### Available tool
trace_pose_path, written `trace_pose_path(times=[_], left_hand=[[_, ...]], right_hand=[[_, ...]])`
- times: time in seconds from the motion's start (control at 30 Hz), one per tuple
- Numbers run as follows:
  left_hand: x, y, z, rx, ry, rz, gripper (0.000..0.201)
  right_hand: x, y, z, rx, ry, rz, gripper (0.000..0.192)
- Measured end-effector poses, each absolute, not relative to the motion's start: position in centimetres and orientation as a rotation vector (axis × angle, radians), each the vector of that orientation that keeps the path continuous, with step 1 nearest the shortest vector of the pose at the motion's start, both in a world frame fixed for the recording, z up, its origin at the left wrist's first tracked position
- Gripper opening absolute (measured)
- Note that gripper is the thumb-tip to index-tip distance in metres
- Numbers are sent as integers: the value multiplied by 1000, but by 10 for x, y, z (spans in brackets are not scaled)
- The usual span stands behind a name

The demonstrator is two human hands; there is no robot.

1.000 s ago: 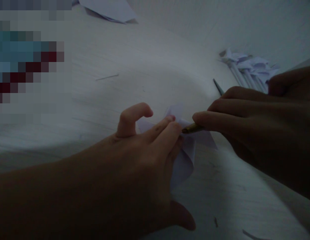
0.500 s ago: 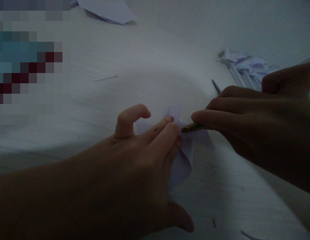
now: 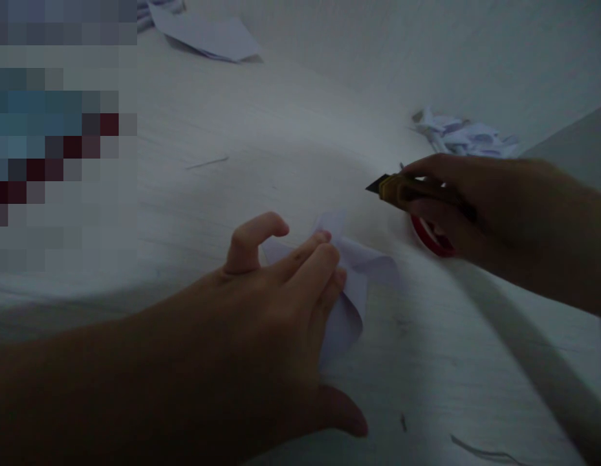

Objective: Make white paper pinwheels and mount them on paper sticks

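Observation:
My left hand [image 3: 281, 304] presses a white paper pinwheel [image 3: 346, 323] onto the pale table, fingertips bunched over its middle. Its thumb and little finger stand apart from the other fingers, and curled paper blades show around them. To the right, above the table and apart from the paper, my right hand [image 3: 494, 213] is closed around a yellow and dark utility knife [image 3: 402, 191]. The knife's dark pointed blade faces left. Just below that hand, a red curved rim [image 3: 429, 241] shows in part; the hand hides the rest.
Folded white paper sheets [image 3: 213, 42] lie at the far left, by some rolled paper. A heap of folded paper pieces [image 3: 465, 133] lies at the back right near the wall. A thin strip [image 3: 207, 163] and dark scraps [image 3: 484, 452] are on the table.
My right hand has drawn back up and right from the pinwheel's middle and turned, so the knife's blade now shows. The red rim has come into view. My left hand stays on the paper.

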State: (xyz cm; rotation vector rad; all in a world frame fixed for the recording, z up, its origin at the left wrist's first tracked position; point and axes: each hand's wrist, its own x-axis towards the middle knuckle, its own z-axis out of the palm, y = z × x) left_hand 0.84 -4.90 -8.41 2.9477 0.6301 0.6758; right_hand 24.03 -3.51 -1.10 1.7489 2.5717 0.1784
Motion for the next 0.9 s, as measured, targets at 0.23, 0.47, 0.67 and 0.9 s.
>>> trace_pose_path(times=[0.23,0.47,0.67,0.9], left_hand=[[12,-45,-73,3008,579,617,59],[10,-40,-67,3064,533,443,68],[10,-41,-74,3114,519,445,63],[9,-41,-76,3074,530,517,60]], right_hand=[[223,-28,-35,1939,2365,42,19],[216,-18,-61,1909,2473,269,27],[210,-25,-45,2201,2625,387,27],[183,-56,-23,2094,2458,-316,17]])
